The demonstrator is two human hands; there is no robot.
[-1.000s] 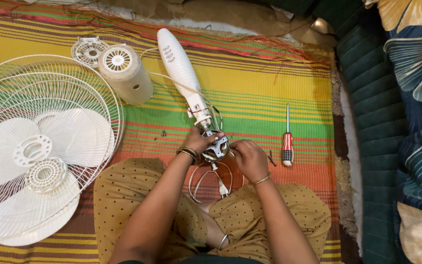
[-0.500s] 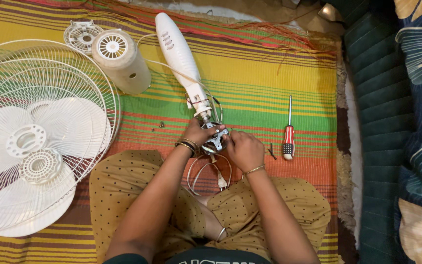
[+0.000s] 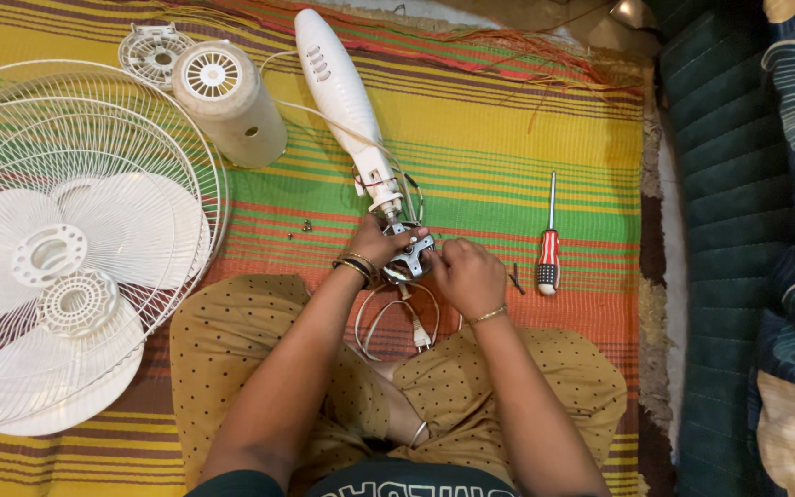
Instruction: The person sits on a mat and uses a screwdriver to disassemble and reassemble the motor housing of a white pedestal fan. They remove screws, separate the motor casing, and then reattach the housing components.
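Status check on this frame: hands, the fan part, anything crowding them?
Left hand and right hand both grip the metal motor bracket at the white fan neck. Power cord looped below. Screwdriver lies clear, to the right.

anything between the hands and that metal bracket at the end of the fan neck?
Nothing visible. The left hand and right hand both already touch the metal bracket at the lower end of the white fan neck. The white cord loops below them, the screwdriver lies off to the right.
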